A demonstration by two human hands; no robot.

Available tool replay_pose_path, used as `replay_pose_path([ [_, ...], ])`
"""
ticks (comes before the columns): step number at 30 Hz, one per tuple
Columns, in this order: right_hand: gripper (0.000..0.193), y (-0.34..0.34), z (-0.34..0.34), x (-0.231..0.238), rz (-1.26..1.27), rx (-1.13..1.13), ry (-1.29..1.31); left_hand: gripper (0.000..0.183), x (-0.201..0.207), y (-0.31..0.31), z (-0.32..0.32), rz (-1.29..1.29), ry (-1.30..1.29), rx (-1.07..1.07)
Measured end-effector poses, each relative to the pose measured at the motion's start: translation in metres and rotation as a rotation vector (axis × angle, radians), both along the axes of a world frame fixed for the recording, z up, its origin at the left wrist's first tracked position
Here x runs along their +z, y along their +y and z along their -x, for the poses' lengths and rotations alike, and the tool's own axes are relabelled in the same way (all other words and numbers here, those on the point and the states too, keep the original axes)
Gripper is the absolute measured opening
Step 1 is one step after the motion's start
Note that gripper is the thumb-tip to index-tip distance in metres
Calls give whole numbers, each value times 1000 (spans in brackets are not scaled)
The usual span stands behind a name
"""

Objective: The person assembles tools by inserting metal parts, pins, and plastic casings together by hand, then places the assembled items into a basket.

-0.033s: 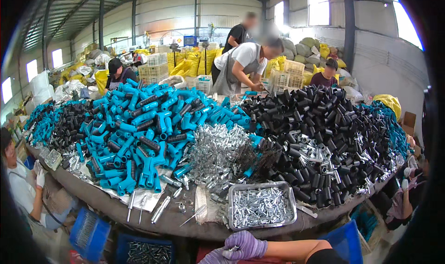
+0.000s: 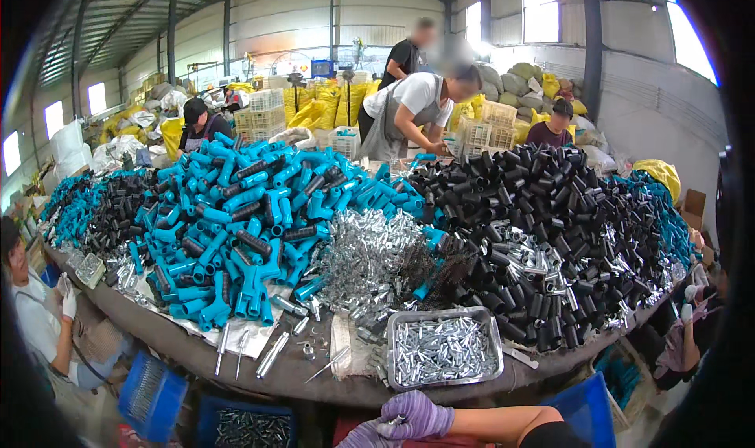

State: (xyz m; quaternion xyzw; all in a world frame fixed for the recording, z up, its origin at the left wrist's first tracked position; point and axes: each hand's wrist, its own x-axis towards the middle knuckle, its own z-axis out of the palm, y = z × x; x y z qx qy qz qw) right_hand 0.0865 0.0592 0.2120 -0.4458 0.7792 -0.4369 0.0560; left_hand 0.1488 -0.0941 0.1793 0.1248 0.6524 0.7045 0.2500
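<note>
At the near edge of the table (image 2: 236,369), low in the middle of the view, the two hands meet, both in purple gloves. The right hand (image 2: 417,415) comes in from the right on a bare forearm; its fingers are curled closed around a small shiny metal piece (image 2: 391,421), which is almost hidden, so I cannot tell which way its long side points. The left hand (image 2: 360,435) is just to the left and lower, touching the right hand; only a part of it shows, and I cannot tell whether it is open or closed.

Just beyond the hands a metal tray (image 2: 397,381) lies flat on the table, its long side running left to right, full of short silver tubes. Farther away is a heap of silver parts (image 2: 370,259), with a big heap of blue plastic fittings (image 2: 236,212) to the left and a heap of black tubes (image 2: 535,220) to the right. Below the table edge on the left stands a blue crate (image 2: 151,397).
</note>
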Motion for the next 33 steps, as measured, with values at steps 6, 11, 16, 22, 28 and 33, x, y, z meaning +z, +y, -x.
replay_pose_path([
  [6,33,-10,1,22,-192,-112,-123,19,20,-7,5,135,264,208],
  [11,39,1,0,14,-146,-80,-299,12,2,-39,23,-457,-143,638],
  [16,38,29,-23,-14,36,-67,-33,38,-26,-54,32,-1151,-349,860],
  [22,70,65,-42,-43,-237,368,-765,56,-89,-32,-7,-1006,-861,1088],
  [28,69,91,-95,-43,16,-173,-1327,40,-201,29,12,-1407,-861,685],
  [33,61,103,-115,-88,-554,-156,-1055,26,-164,64,7,-984,-1114,964],
])
